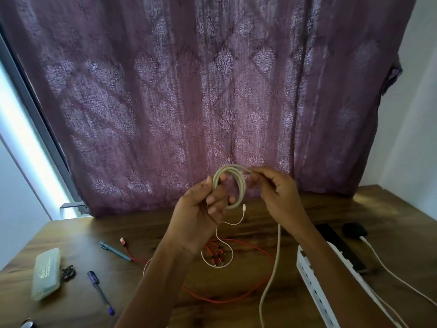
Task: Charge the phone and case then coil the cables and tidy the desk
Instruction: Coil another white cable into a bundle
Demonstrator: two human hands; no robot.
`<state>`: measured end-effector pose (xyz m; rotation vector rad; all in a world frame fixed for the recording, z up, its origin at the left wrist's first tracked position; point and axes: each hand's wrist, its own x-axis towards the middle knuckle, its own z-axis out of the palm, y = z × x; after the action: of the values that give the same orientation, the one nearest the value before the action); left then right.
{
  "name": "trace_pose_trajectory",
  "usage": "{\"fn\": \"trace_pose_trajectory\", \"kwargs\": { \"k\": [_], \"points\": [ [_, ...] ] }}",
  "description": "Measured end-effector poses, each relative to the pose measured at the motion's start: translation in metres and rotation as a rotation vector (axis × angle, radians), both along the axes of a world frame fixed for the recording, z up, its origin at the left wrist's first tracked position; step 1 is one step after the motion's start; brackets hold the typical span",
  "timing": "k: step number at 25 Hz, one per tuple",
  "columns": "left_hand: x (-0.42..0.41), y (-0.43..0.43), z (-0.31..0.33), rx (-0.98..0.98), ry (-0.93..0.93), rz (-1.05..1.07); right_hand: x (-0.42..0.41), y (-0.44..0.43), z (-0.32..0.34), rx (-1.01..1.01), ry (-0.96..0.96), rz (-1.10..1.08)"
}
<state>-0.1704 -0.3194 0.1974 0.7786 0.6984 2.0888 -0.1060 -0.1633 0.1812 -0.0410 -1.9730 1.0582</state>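
My left hand [203,209] grips a coil of thick off-white cable [240,185], held up above the desk. My right hand [276,190] pinches the cable at the coil's top right. The loose length of that cable [274,266] hangs from under the right hand to the bottom of the view. A thin white cable [227,240] with a small plug dangles below the coil and loops on the desk. Under it lies a red multi-plug cable [238,297], uncoiled. A black phone [340,245] lies at the right, partly behind my right forearm.
A white power strip [316,287] runs along the right side with a white lead beside it. A dark round object [354,229] sits behind the phone. At the left lie a translucent case [46,273], a dark small object, a blue pen [114,250] and a purple pen [100,292]. A purple curtain hangs behind the desk.
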Motion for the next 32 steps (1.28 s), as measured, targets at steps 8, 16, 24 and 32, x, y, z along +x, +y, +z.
{"fn": "trace_pose_trajectory", "kwargs": {
  "k": [8,16,24,32],
  "points": [
    [-0.012,0.004,0.000,0.033,-0.044,0.246,0.008,-0.026,-0.045,0.201,-0.245,-0.129],
    [-0.016,0.003,-0.016,-0.272,0.495,0.645,0.023,-0.039,-0.046,0.798,-0.064,-0.331],
    [0.001,0.000,-0.032,-0.486,0.745,0.300,0.027,-0.023,-0.005,0.787,0.061,-0.253],
    [0.009,-0.004,-0.018,-0.372,0.437,0.056,0.024,-0.009,0.009,0.190,-0.060,0.111]
  ]
}}
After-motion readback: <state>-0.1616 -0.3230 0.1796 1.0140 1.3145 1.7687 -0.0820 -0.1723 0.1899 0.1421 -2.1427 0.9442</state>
